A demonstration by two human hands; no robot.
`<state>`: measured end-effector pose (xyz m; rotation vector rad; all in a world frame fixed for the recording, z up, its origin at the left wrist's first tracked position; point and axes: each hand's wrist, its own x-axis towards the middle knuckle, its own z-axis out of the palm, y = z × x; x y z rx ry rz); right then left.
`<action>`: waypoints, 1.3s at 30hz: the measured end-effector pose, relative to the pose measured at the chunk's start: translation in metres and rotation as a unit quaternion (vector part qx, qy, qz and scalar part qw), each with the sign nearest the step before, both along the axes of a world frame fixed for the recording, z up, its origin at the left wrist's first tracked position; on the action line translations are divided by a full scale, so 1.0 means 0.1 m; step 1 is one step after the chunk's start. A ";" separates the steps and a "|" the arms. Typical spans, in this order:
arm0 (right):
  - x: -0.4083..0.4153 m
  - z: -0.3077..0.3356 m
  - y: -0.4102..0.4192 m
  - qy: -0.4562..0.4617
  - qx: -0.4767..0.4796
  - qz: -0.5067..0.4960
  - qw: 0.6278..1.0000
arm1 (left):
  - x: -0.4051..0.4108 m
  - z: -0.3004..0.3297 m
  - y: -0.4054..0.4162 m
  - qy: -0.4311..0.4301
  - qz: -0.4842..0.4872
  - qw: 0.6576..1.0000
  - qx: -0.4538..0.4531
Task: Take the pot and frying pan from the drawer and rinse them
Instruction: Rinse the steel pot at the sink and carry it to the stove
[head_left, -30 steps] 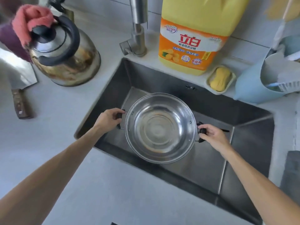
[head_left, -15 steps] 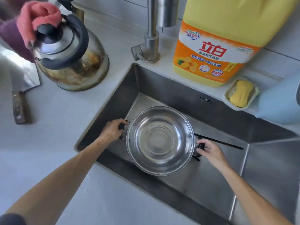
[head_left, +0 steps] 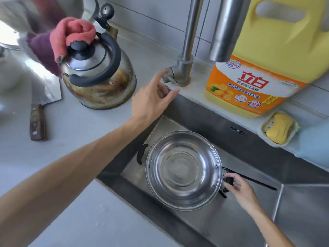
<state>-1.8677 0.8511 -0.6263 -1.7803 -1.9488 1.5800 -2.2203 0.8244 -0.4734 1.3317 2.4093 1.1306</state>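
The pot (head_left: 183,169) sits low in the sink (head_left: 222,125), near the middle of the view, its round steel mouth facing up and its inside bare and shiny. A black handle (head_left: 141,154) sticks out from its left side with nothing holding it. The right hand (head_left: 239,188) is clenched on the black handle at the pot's right side, fingers curled around it, the forearm running off toward the near right corner. A thin dark stick (head_left: 256,181) lies on the sink floor just beyond that hand.

The left hand (head_left: 151,102) is up at the far left corner of the sink, released and spread, holding nothing. Its fingertips (head_left: 164,73) are at the small lever (head_left: 168,77) at the foot of the tap (head_left: 187,49); whether they press on it cannot be told.

On the desk (head_left: 74,125) to the left stands a stained steel kettle (head_left: 99,82) with a black handle, and a pink cloth (head_left: 71,35) is draped over its lid knob. A cleaver (head_left: 41,102) with a wooden grip lies flat further left. Behind the sink, to the right of the tap, stands a big yellow jug of dish soap (head_left: 263,68) with an orange label. Just right of it is a small dish (head_left: 263,130) holding a yellow bar of soap (head_left: 279,127). A pale blue thing (head_left: 313,145) shows at the right edge, too cut off to name.
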 end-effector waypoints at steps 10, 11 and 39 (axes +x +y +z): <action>-0.02 0.00 0.01 0.007 -0.004 0.010 1.000 | -0.21 -0.08 0.28 0.003 0.044 0.998 -0.032; -0.02 -0.01 0.01 0.007 -0.003 0.010 1.000 | -0.25 -0.12 0.24 -0.015 0.047 0.998 -0.025; 0.09 -0.13 -0.09 0.104 -0.133 -0.104 0.980 | 0.11 -0.83 -0.93 -0.078 -0.030 0.934 -0.348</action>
